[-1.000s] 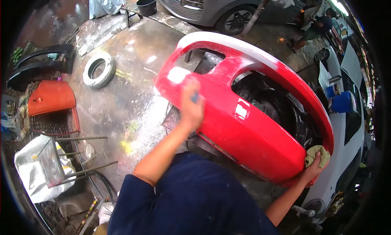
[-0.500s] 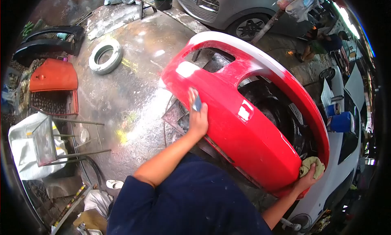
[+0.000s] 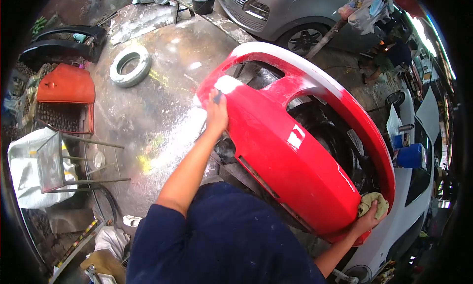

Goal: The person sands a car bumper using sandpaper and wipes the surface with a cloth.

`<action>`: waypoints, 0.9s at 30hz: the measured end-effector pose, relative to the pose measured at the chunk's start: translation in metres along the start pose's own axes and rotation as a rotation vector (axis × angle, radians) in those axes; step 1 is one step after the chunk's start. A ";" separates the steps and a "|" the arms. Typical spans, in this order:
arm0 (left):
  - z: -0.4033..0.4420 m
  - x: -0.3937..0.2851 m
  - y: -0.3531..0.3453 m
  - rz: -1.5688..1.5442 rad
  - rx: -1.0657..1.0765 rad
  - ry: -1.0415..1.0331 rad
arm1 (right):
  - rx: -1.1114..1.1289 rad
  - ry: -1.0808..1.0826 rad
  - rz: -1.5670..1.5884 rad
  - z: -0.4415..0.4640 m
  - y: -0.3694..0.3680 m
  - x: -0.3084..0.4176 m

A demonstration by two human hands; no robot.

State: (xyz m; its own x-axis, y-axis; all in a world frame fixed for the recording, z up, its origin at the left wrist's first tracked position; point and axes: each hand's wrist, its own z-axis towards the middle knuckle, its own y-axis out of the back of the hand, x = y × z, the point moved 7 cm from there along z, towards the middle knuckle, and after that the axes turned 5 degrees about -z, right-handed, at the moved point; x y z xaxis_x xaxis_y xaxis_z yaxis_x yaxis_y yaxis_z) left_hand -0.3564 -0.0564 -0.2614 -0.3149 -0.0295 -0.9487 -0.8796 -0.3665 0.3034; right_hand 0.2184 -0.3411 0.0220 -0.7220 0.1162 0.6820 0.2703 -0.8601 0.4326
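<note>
A red car bumper (image 3: 261, 131) with whitish patches along its upper rim lies across the middle of the head view. Near its left end, my left hand (image 3: 217, 117) presses a small blue-grey sanding pad (image 3: 218, 96) to the red surface, just below a white patch. The fingers cover most of the pad. At the bumper's lower right end, my right hand (image 3: 368, 220) is closed on a crumpled yellow-green cloth (image 3: 374, 203) and rests against the edge.
A grey car (image 3: 295, 13) stands behind the bumper, and a white car (image 3: 399, 220) on the right carries blue cans (image 3: 411, 156). On the left floor lie a tyre (image 3: 117, 73), an orange panel (image 3: 66, 87) and a metal-legged stand (image 3: 93, 183). Another person (image 3: 399, 52) crouches at upper right.
My left hand has slid with the pad up and left along the bumper, towards the white patch at its end. My right hand stays on the cloth at the lower right end.
</note>
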 end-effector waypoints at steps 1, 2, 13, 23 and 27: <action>0.018 0.004 0.009 0.025 0.005 0.012 | -0.010 0.004 -0.019 -0.001 0.001 0.000; 0.016 0.006 0.006 -0.066 0.003 0.043 | -0.020 0.012 -0.036 -0.001 0.001 0.000; -0.034 0.012 -0.020 -0.314 -0.107 0.103 | -0.002 0.078 -0.093 -0.003 0.004 0.010; -0.129 -0.023 -0.041 -0.313 0.054 -0.030 | 0.027 0.042 -0.062 0.002 -0.003 0.010; -0.037 0.036 -0.014 -0.579 0.147 0.179 | 0.030 0.012 -0.080 -0.004 -0.002 0.014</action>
State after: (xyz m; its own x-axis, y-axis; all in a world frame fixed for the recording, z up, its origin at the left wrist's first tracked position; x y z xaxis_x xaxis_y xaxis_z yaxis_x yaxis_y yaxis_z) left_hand -0.3426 -0.0866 -0.3034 0.2814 -0.0245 -0.9593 -0.9336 -0.2379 -0.2678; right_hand 0.2048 -0.3396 0.0279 -0.7493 0.1776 0.6380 0.2309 -0.8329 0.5030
